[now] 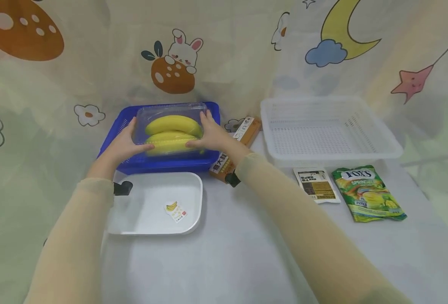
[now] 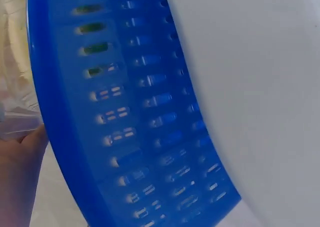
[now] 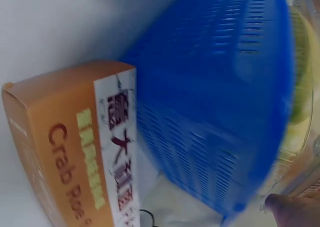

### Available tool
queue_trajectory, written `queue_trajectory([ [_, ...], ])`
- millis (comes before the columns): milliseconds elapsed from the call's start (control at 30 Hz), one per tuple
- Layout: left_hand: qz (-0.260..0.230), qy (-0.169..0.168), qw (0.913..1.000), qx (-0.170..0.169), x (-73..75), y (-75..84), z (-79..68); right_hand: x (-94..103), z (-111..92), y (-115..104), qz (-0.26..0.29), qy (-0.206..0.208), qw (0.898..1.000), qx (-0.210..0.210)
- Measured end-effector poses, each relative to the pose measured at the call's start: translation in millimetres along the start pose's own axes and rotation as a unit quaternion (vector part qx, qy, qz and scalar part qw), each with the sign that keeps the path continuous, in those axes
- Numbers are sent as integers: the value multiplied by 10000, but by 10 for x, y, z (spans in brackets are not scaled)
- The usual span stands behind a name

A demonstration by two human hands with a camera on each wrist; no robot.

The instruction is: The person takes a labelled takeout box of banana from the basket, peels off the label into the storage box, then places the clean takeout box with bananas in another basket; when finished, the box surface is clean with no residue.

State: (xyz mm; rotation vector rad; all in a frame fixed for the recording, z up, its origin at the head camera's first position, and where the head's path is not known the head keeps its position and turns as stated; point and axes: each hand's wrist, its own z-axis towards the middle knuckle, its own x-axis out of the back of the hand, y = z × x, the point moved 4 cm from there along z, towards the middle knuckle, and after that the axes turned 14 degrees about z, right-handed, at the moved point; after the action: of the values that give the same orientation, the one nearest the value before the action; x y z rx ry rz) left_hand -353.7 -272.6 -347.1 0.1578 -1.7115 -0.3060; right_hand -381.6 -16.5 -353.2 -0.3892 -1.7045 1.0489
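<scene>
Both hands hold a clear plastic box [image 1: 170, 110] with yellow bananas [image 1: 172, 123] inside, above or within a blue slotted basket [image 1: 163, 166]. My left hand [image 1: 122, 144] grips the box's left end, thumb at the front and fingers behind. At the opposite end my right hand [image 1: 213, 134] grips it the same way. Whether the box touches the basket's floor is hidden. The right wrist view shows the basket's wall [image 3: 210, 87], with the right thumb [image 3: 295, 210] at the box's edge. In the left wrist view, the basket's side [image 2: 145, 107] fills the middle.
Before the basket lies a white tray [image 1: 144, 211] with a banana sticker [image 1: 176, 211]. An orange-brown carton [image 1: 218, 169] leans close to the basket's right side. Farther right are a white basket [image 1: 330, 156], a small packet [image 1: 317, 185] and a green FOX'S candy bag [image 1: 368, 194].
</scene>
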Motion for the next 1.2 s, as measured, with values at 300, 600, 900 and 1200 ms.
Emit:
queue_trajectory([
  [300, -246, -576, 9980, 4, -162, -123, 38, -182, 64, 74, -124, -127, 9998, -112],
  [600, -360, -900, 9953, -82, -256, -217, 86, -249, 108, 47, -672, -300, 9971, -212],
  [900, -145, -993, 9949, -113, -292, -233, 131, -276, 104, 9, -1092, -380, 9923, -443],
  [1200, 21, -967, 9952, -157, -335, -242, 154, -353, 144, 26, -1753, -463, 9811, -674],
])
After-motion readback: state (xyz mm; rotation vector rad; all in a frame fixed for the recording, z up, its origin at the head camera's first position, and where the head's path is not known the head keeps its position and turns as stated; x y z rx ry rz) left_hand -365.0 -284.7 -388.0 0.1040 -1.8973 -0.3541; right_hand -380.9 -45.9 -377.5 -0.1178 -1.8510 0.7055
